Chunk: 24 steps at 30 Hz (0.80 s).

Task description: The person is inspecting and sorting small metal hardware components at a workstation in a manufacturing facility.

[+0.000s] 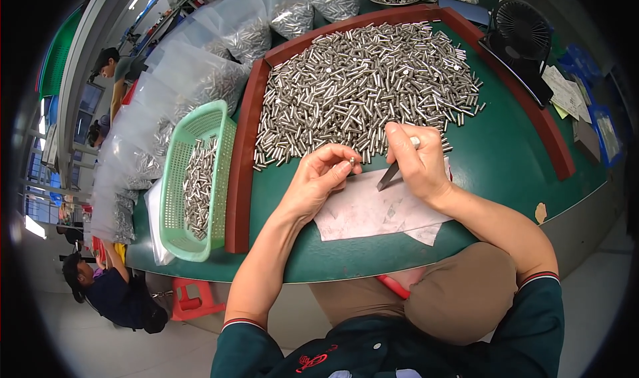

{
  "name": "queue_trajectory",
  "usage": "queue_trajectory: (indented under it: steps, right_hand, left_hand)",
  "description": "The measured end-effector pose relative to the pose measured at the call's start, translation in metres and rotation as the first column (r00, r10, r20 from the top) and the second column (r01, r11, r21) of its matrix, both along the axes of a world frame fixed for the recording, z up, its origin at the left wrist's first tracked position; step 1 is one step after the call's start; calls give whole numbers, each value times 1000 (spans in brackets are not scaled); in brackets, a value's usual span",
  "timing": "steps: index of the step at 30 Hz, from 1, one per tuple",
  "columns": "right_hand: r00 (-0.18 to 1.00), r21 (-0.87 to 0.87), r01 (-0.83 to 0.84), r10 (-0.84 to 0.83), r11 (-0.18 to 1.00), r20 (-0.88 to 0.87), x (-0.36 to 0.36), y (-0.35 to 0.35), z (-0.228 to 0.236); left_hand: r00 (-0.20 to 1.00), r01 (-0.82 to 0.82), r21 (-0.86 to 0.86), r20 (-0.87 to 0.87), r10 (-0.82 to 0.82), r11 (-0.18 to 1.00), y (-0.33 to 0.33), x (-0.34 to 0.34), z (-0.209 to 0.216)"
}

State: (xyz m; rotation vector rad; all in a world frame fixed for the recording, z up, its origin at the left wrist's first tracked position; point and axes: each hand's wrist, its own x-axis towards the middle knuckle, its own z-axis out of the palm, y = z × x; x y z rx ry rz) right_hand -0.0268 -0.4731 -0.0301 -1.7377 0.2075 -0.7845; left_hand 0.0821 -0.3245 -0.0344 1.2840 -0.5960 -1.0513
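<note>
My left hand [321,178] is closed in a pinch at the near edge of the metal pile, with a small metal pin [352,161] between thumb and fingertips. Wrapped round a flat, dark metal tool [387,177] is my right hand [421,167]. The tool's blade points down toward the left hand, and a pale round end shows above the fist; its exact kind is not clear. Under both hands lies a smudged pinkish-white cloth or paper [363,215]. Just beyond them spreads a big heap of short, shiny metal pins [366,88].
Red-brown rails [241,178] frame the heap on the green tabletop [519,198]. At the left stands a light green plastic basket [174,208] partly filled with pins. Clear bags [243,32] of pins line the back and left. A black fan [522,32] stands at right. Other people work at far left.
</note>
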Motion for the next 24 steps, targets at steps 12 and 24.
queue_trajectory:
  steps: [12,24]
  right_hand:
    - [997,37,12,-14,999,73,2,2,0]
    - [997,21,17,-18,1000,76,3,2,0]
  left_hand:
    - [919,5,-68,-393,-32,998,1,7,3]
    - [876,-45,-46,-482,17,998,2,8,-1]
